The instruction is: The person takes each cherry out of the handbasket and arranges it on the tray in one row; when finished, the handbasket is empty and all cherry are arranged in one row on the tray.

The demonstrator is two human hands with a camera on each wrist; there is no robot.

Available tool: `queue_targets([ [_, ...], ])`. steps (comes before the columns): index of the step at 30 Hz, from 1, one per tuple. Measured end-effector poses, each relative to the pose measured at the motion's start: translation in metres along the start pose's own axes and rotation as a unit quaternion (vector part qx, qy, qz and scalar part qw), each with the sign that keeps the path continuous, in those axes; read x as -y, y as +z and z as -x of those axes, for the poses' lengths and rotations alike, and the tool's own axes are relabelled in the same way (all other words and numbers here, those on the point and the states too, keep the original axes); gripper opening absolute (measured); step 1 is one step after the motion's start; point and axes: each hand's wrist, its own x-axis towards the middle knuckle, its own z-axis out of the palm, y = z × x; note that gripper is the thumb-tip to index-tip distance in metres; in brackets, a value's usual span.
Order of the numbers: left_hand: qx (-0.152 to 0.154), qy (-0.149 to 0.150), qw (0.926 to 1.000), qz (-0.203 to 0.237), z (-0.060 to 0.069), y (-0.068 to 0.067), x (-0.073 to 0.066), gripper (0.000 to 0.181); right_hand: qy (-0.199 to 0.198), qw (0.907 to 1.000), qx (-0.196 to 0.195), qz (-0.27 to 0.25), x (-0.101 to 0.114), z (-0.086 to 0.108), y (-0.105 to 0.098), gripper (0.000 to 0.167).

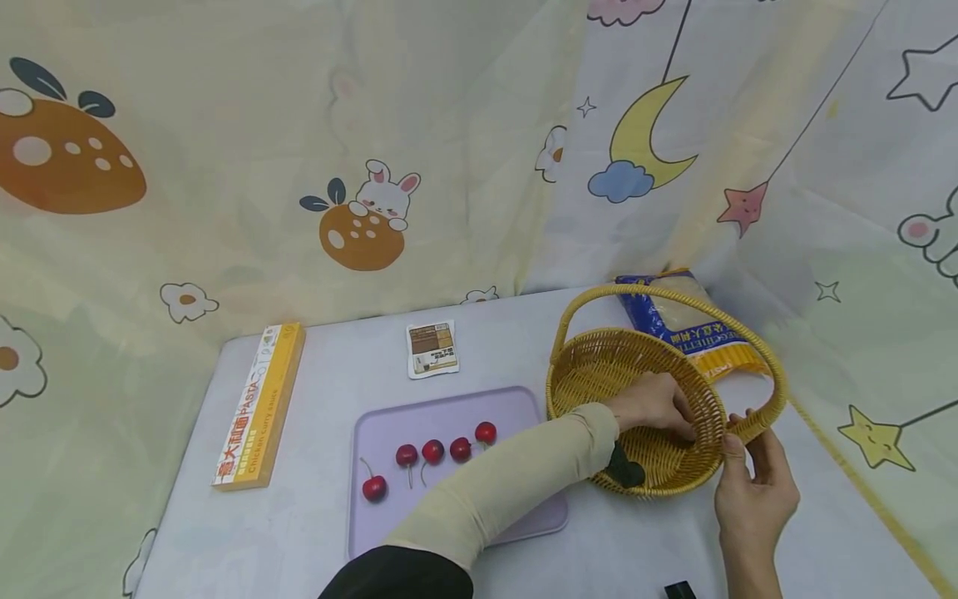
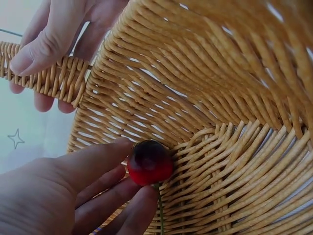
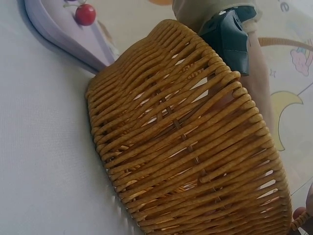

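Observation:
A tan wicker basket (image 1: 599, 366) stands tilted at the right of the table, its arched handle (image 1: 666, 293) raised. Reaching inside it, my left hand (image 1: 654, 403) holds a dark red cherry (image 2: 150, 164) between its fingertips, close to the woven wall; the cherry's green stem hangs down. My right hand (image 1: 758, 491) grips the handle's lower end at the basket's right rim, thumb on the near side. To the left, several cherries with stems, one of them a red cherry (image 1: 374, 488), lie on a lilac tray (image 1: 374, 532). My left sleeve covers part of this tray.
Behind the basket lies a blue and yellow pasta bag (image 1: 692, 333). A small white and brown packet (image 1: 432, 349) lies behind the tray. At the table's left is a yellow pasta box (image 1: 258, 408). A small black object (image 1: 679, 590) shows at the front edge.

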Motion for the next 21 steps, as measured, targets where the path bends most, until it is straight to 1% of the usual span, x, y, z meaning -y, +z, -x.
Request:
queue_targets([
  [2, 0.004, 0.002, 1.0, -0.002, 0.0, 0.001, 0.0, 0.016, 0.004, 0.9999, -0.002, -0.01, 0.0, 0.0, 0.001, 0.043],
  [6, 0.012, -0.008, 0.9999, 0.001, 0.002, 0.003, 0.0, 0.012, 0.003, 0.9999, -0.001, -0.017, 0.0, 0.002, 0.001, 0.042],
  [9, 0.01, -0.011, 0.9999, 0.003, 0.002, 0.004, 0.0, 0.01, -0.005, 0.9999, 0.001, -0.012, 0.001, 0.002, 0.001, 0.042],
  [11, 0.003, -0.004, 1.0, -0.002, 0.001, 0.003, 0.0, 0.009, -0.007, 0.9999, -0.001, -0.014, 0.001, 0.002, 0.001, 0.042],
  [15, -0.008, 0.016, 0.9998, -0.008, -0.001, -0.003, 0.001, 0.009, -0.005, 0.9998, -0.006, -0.019, 0.001, 0.0, 0.0, 0.042],
  [18, -0.023, 0.027, 0.9993, -0.01, 0.001, -0.012, 0.003, 0.011, 0.0, 0.9998, -0.006, -0.017, 0.003, -0.001, 0.001, 0.042],
  [21, -0.038, 0.026, 0.9989, -0.006, 0.005, -0.02, 0.004, 0.012, 0.011, 0.9997, -0.006, -0.02, 0.004, -0.001, 0.001, 0.042],
])
